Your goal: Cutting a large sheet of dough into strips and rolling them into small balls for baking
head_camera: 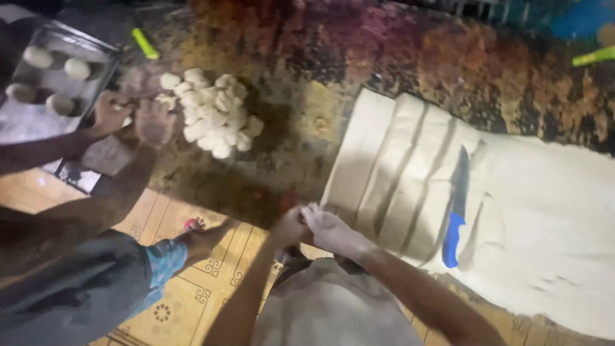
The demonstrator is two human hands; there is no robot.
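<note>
My left hand [288,229] and my right hand [328,229] are pressed together at the near edge of the dark mottled counter [307,109]. My right hand is dusted with flour, and whatever lies between the two hands is hidden. Just to their right lies a big pale dough sheet [551,218], its left part cut into long strips [384,166]. A knife with a blue handle [456,211] rests on the dough. A pile of small dough pieces [214,115] sits on the counter to the far left of my hands.
A co-worker's two hands [131,118] work beside the dough pile. A metal tray [96,48] with round dough balls stands at the far left. Green sticks lie at the back left [146,43] and the back right [592,56]. Patterned floor tiles [192,295] show below.
</note>
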